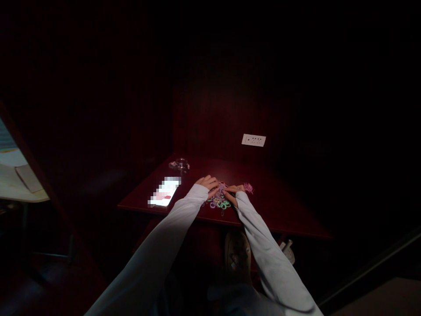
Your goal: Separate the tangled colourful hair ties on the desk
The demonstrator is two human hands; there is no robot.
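Note:
A pile of small elastic hair ties in green, lilac and other colours lies near the front edge of a dark red table. My left hand rests at the pile's left side, its fingers bent and a little apart from the thumb. From the right, my right hand reaches into the same pile, with thumb and index finger drawn together at the tips. Whatever is between them is too small to make out. Just beyond my right hand sits a bunch of pink bands.
A lit phone lies on the left of the table. Behind it stands a clear glass or plastic dish. A white power socket is set in the back wall. My shoe shows below the table edge.

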